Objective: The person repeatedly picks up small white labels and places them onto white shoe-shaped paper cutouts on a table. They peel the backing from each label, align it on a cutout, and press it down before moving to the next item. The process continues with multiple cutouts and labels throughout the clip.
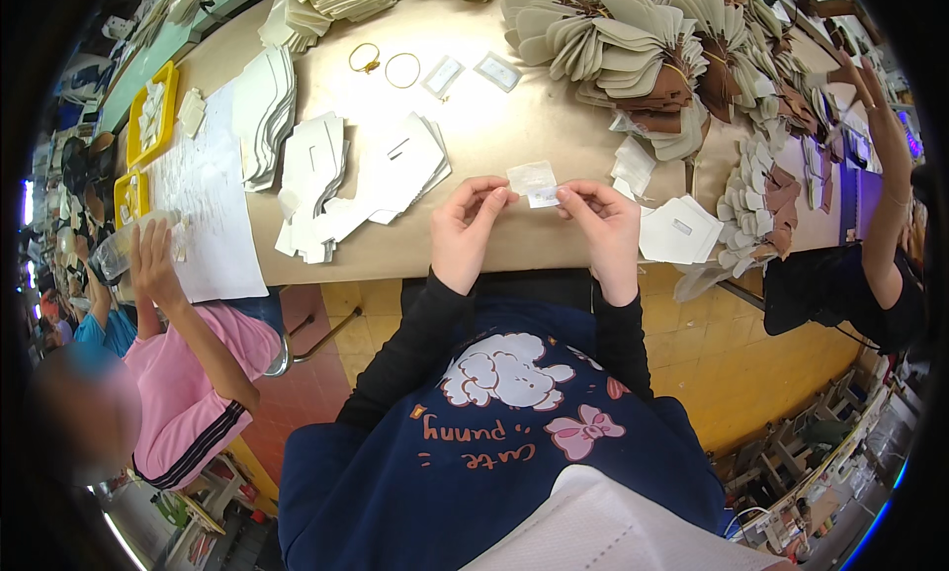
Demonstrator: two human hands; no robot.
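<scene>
My left hand [467, 227] is closed in a pinch at the left edge of a small translucent packet [531, 178], just above the near part of the table. At the packet's lower right corner, my right hand [607, 233] pinches a whitish part with faint print. Beyond my left hand lie stacks of white cut pieces [407, 164], some with a slot. Close to the right hand are another small clear packet [634, 163] and a stack of pale slotted pieces [681, 229].
Fanned bundles of beige and brown pieces [633, 57] crowd the far right. Two yellow rings [402, 70] and two small packets [497, 71] lie farther back. Yellow trays [153, 113] stand at left. A person in pink [203, 373] works at left; another person's arm [885, 175] is raised at right.
</scene>
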